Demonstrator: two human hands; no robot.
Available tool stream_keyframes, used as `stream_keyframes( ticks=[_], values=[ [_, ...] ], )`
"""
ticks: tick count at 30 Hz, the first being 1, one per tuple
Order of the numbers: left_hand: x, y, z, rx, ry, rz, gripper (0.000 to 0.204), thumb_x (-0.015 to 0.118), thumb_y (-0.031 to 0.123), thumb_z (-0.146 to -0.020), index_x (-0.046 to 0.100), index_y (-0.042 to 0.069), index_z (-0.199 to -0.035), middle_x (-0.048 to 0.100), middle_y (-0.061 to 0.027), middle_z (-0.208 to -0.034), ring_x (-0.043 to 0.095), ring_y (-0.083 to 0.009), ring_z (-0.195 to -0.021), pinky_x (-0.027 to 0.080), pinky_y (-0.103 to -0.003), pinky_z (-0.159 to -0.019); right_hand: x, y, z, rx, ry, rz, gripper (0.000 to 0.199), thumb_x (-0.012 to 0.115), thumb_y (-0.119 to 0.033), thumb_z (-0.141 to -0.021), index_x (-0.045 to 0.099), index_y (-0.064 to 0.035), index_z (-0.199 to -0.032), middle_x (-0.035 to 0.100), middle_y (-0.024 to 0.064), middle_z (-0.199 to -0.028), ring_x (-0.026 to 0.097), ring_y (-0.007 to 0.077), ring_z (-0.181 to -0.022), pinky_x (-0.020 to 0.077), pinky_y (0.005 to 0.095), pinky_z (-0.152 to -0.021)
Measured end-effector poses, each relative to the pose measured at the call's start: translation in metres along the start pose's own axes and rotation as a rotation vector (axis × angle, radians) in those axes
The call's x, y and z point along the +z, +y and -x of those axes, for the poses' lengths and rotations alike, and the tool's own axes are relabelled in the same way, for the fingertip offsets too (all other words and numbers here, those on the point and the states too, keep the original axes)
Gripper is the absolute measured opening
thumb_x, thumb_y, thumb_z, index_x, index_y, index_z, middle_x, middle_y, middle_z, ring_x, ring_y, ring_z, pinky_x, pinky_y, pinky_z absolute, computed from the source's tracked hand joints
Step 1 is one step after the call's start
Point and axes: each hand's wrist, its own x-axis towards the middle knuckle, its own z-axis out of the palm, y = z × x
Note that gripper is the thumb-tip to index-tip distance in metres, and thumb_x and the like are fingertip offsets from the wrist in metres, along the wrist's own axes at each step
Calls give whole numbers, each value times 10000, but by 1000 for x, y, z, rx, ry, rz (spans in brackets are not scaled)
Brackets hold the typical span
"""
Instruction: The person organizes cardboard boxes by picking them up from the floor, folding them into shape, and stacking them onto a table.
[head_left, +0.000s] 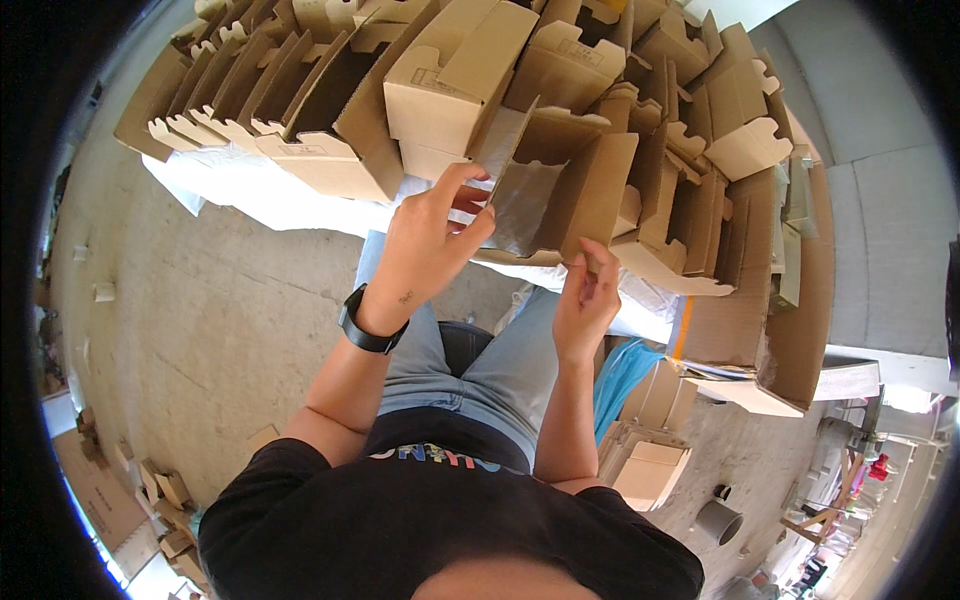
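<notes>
An open brown cardboard box (pixel 598 195) stands at the table's near edge, in front of me, with its top flaps raised. Inside it, the floor looks greyish and shiny. My left hand (pixel 432 228) is at the box's left side, thumb and fingers bent round the upright left panel. At the near right corner, my right hand (pixel 586 308) pinches the edge of the box between thumb and fingertips. Some fingertips are hidden behind the cardboard. A closed cardboard box (pixel 455 75) sits just beyond my left hand.
Nested open boxes (pixel 330 165) line the table's left side. More open boxes (pixel 670 240) crowd the right, beside a large carton (pixel 728 325). White sheeting (pixel 270 195) covers the table's front. Blue plastic (pixel 622 375) hangs near my right forearm; a grey bin (pixel 718 522) stands on the floor.
</notes>
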Motion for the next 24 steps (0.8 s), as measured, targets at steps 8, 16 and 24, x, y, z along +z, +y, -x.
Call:
stream_keyframes(
  ticks=[8,16,24],
  values=[
    [-3,-12,-3,-80,19,100,228,546,69,-882,558,29,-1107,666,-84,-882,651,-140,-845,514,-263,-712,-2,3,-2,-60,31,90,165,510,47,-865,600,-14,-989,618,122,-810,610,183,-723,466,265,-658],
    [7,-75,-8,-429,-86,968,291,461,148,-955,483,37,-1222,634,-59,-993,623,-125,-868,508,-279,-762,-1,-4,-1,39,28,-48,151,488,-28,-936,593,8,-1038,606,30,-901,534,54,-754,425,183,-677],
    [11,-56,17,-209,1,962,459,469,341,-963,375,73,-1324,569,-103,-1165,571,-190,-1037,441,-302,-901,-2,1,0,107,17,-81,217,479,-18,-937,558,28,-1134,587,69,-973,533,64,-853,434,185,-719]
  ],
)
